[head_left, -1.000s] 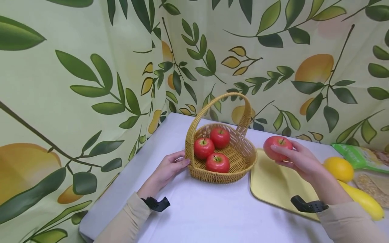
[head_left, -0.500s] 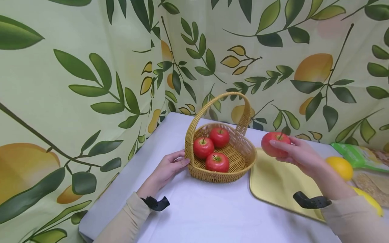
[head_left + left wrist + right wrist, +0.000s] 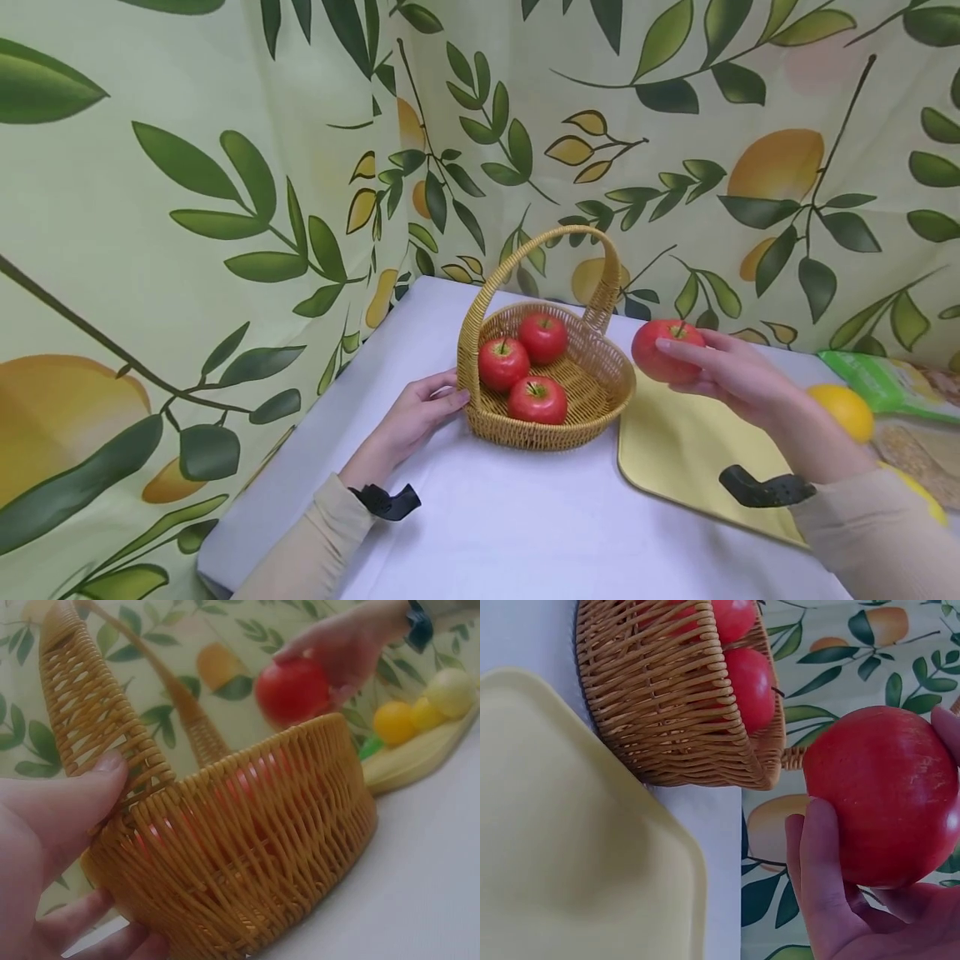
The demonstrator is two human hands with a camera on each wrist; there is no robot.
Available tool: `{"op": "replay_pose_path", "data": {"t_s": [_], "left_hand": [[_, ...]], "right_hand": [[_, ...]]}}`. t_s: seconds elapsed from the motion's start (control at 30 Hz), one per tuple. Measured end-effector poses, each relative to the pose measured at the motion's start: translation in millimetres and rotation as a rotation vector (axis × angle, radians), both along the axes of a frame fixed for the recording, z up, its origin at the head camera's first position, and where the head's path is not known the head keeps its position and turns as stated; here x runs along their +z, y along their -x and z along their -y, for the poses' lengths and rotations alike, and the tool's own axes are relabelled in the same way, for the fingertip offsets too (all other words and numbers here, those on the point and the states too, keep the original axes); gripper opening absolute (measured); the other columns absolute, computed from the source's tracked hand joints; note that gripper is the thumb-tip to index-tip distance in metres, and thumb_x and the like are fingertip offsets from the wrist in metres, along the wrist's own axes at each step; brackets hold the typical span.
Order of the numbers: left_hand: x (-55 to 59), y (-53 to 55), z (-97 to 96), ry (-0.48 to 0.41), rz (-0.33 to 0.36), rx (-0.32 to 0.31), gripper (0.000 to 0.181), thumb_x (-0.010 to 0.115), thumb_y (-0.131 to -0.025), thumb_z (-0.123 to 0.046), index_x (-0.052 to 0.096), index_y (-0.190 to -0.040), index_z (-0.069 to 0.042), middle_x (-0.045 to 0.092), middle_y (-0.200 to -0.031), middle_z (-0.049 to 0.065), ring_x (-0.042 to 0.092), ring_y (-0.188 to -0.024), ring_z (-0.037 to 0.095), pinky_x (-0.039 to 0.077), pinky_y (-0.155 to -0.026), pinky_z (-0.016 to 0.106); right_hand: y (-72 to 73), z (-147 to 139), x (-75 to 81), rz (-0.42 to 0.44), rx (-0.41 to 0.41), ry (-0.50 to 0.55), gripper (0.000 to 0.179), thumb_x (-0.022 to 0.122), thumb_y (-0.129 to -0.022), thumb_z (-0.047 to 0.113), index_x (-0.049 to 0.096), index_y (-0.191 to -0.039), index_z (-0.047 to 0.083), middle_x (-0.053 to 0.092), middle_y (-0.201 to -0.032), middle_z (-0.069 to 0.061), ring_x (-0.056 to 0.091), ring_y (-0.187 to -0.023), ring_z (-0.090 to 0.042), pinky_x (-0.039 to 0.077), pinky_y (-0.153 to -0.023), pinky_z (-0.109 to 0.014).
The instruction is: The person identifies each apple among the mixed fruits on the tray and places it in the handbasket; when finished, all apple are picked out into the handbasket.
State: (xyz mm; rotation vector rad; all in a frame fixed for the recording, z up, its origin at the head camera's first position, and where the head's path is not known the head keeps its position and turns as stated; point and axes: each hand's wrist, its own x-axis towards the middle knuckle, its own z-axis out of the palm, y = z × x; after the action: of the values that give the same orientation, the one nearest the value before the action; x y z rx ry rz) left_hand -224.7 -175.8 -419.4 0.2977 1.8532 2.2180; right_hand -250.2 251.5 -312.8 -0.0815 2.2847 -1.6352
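A wicker basket (image 3: pixel 517 435) with a tall arched handle stands on the white table. Three red apples lie inside it: one at the left (image 3: pixel 503 364), one at the back (image 3: pixel 543 337) and one in front (image 3: pixel 537 401). My left hand (image 3: pixel 420 412) holds the basket's left side where the handle meets the rim, thumb on the wicker (image 3: pixel 247 840) and fingers lower on the outer wall. My right hand (image 3: pixel 738 379) grips another red apple (image 3: pixel 656 352) by its side, in the air just right of the basket. The wrist view shows thumb and fingers around this apple (image 3: pixel 885 799).
A pale yellow board or tray (image 3: pixel 690 450) lies right of the basket, below my right hand. Beyond it are an orange (image 3: pixel 843 412), a yellow fruit (image 3: pixel 921 493) partly hidden by the sleeve, and a green plastic bag (image 3: pixel 862 379). A leaf-patterned cloth (image 3: pixel 525 125) hangs behind the table.
My right hand has moved left with the apple, a little upward in the view, nearing the basket. The left hand and the basket have stayed in place.
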Motion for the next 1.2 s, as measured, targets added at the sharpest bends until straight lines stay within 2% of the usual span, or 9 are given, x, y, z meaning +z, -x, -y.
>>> {"op": "replay_pose_path", "data": {"t_s": [0.37,0.67,0.87,1.03,1.2], "left_hand": [[-0.5,0.7,0.3,0.002,-0.006,-0.011,0.029,0.072,-0.096,-0.008,0.069,-0.123,0.001,0.035,-0.160,0.017,0.045,-0.140,0.030,0.045,-0.110,0.040],[-2.1,0.6,0.5,-0.011,-0.016,-0.019,0.028,0.072,-0.096,-0.008,0.069,-0.123,0.001,0.035,-0.160,0.018,0.047,-0.138,0.030,0.044,-0.110,0.042],[-0.9,0.2,0.7,-0.012,-0.018,-0.018,0.027,0.071,-0.096,-0.007,0.069,-0.122,0.001,0.038,-0.158,0.019,0.050,-0.135,0.029,0.045,-0.110,0.043],[-2.4,1.9,1.0,-0.021,-0.020,-0.031,0.023,0.071,-0.096,-0.006,0.070,-0.119,-0.001,0.035,-0.159,0.020,0.050,-0.135,0.028,0.045,-0.110,0.041],[-2.5,2.2,1.6,-0.016,-0.017,-0.031,0.026,0.072,-0.096,-0.008,0.070,-0.121,-0.001,0.035,-0.160,0.019,0.050,-0.135,0.028,0.045,-0.109,0.040]], "right_hand": [[1.0,6,2.7,-0.006,0.036,-0.041,0.080,0.064,-0.102,0.039,0.021,-0.156,-0.001,0.047,-0.139,-0.021,0.065,-0.106,-0.025,0.058,-0.092,-0.036],[1.7,10,5.0,-0.037,0.074,-0.071,0.074,0.067,-0.100,0.036,0.030,-0.153,-0.001,0.054,-0.134,-0.018,0.064,-0.109,-0.026,0.059,-0.090,-0.036],[-1.0,12,6.3,-0.034,0.078,-0.072,0.075,0.066,-0.101,0.036,0.029,-0.153,-0.002,0.052,-0.136,-0.020,0.064,-0.109,-0.025,0.058,-0.090,-0.034],[-2.0,17,8.0,-0.038,0.081,-0.069,0.076,0.067,-0.100,0.035,0.029,-0.154,-0.001,0.048,-0.140,-0.022,0.062,-0.111,-0.025,0.058,-0.091,-0.037],[-0.3,23,9.5,-0.051,0.094,-0.086,0.076,0.068,-0.099,0.037,0.031,-0.155,0.001,0.049,-0.141,-0.021,0.059,-0.115,-0.026,0.058,-0.091,-0.037]]}}
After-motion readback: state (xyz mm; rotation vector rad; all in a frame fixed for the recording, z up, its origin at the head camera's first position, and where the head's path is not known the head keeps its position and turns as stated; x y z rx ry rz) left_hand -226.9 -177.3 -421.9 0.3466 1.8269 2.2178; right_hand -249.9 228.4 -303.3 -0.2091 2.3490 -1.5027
